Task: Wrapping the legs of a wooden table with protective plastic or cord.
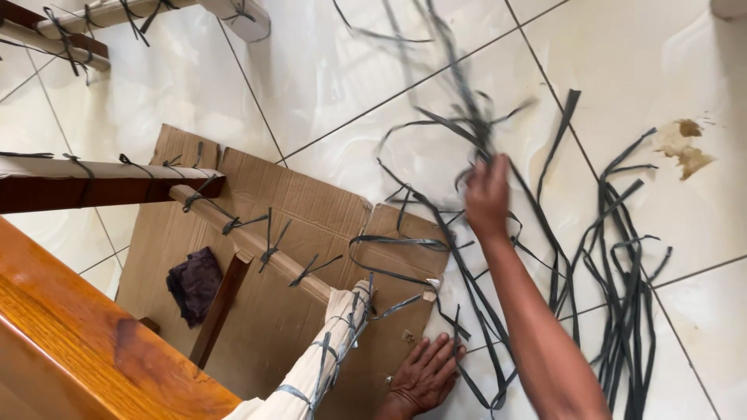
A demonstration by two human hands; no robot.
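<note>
Right hand [487, 196] is raised over the tiled floor [334, 70], closed around a bunch of dark straps [459, 117] trailing up toward 12 o'clock & down toward 6. Left hand [424, 377] lies flat, fingers spread, empty, on the floor at the cardboard sheet [264, 319] edge, approx 7 o'clock from the right. More loose straps [622, 264] lie at 4 o'clock. Wrapped furniture leg [331, 342], tied w/ straps, sits just beside the left hand. Dark cloth [194, 281] rests on the cardboard at 9 o'clock.
</note>
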